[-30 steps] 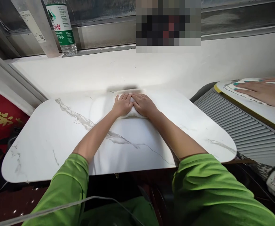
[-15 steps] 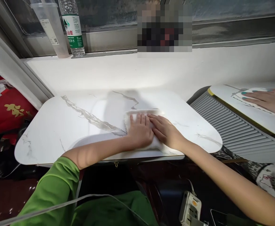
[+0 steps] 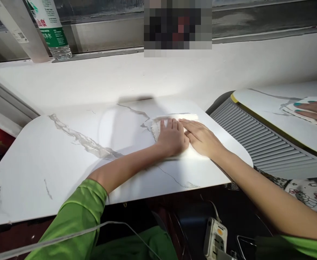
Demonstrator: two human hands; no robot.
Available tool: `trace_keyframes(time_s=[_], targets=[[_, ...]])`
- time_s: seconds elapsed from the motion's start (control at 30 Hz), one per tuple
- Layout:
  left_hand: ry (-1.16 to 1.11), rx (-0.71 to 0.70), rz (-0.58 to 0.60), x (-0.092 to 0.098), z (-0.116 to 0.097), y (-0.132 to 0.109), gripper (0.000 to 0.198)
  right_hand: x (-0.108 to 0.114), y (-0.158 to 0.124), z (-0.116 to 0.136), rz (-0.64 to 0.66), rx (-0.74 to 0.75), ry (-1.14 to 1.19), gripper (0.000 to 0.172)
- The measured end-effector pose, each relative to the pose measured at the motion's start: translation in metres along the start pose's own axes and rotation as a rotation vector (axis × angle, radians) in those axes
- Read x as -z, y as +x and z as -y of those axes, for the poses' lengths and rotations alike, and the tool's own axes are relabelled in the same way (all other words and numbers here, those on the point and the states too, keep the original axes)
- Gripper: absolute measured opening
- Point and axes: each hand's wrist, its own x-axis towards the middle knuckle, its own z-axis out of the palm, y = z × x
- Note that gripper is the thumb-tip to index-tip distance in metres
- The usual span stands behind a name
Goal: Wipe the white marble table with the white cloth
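A folded white cloth (image 3: 158, 124) lies on the right part of a white marble-patterned table (image 3: 66, 155). My left hand (image 3: 172, 138) rests flat on the cloth with its fingers stretched out. My right hand (image 3: 201, 137) lies flat beside it, fingers also extended, pressing the cloth's right side. Both forearms reach across the table from green sleeves. Most of the cloth is hidden under the two hands.
A water bottle (image 3: 50, 32) and a clear plastic cup (image 3: 25, 36) stand on the window sill at the back left. To the right a ribbed grey panel (image 3: 258, 144) separates a second table (image 3: 280, 115), where another person's hand (image 3: 314, 111) with teal nails presses a cloth.
Both hands slid the cloth from the far middle of the table toward the near right edge, then back away along the right side. The view shifted with my head.
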Motion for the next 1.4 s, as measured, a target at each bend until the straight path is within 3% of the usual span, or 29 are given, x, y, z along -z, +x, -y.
trace_keyframes(time_s=[0.27, 0.4, 0.5, 0.63, 0.73, 1.03, 1.13, 1.27, 1.4], targets=[[-0.014, 0.063, 0.057, 0.002, 0.066, 0.087, 0.061, -0.034, 0.099, -0.036, -0.041, 0.012, -0.036, 0.051], [-0.004, 0.106, 0.053, 0.002, 0.082, 0.101, 0.061, -0.045, 0.126, -0.042, -0.037, -0.012, -0.045, 0.050], [0.001, 0.111, 0.061, 0.004, 0.084, 0.097, 0.062, -0.048, 0.124, -0.040, -0.034, -0.010, -0.084, 0.051], [0.002, 0.092, 0.073, 0.006, 0.080, 0.075, 0.062, -0.044, 0.104, -0.023, -0.028, 0.018, -0.124, 0.051], [0.004, 0.075, 0.075, 0.007, 0.074, 0.045, 0.061, -0.039, 0.083, 0.000, -0.012, 0.024, -0.139, 0.051], [-0.012, 0.010, 0.025, 0.018, 0.054, -0.095, 0.059, -0.024, -0.015, 0.110, -0.037, 0.049, -0.119, 0.054], [-0.014, 0.003, 0.003, 0.020, 0.053, -0.128, 0.059, -0.023, -0.036, 0.138, -0.057, 0.084, -0.100, 0.054], [-0.023, 0.086, 0.009, 0.022, 0.056, -0.137, 0.059, -0.026, -0.035, 0.148, -0.055, 0.100, -0.075, 0.054], [-0.084, 0.153, -0.006, 0.022, 0.074, -0.114, 0.055, -0.032, -0.006, 0.143, -0.032, 0.057, -0.075, 0.051]])
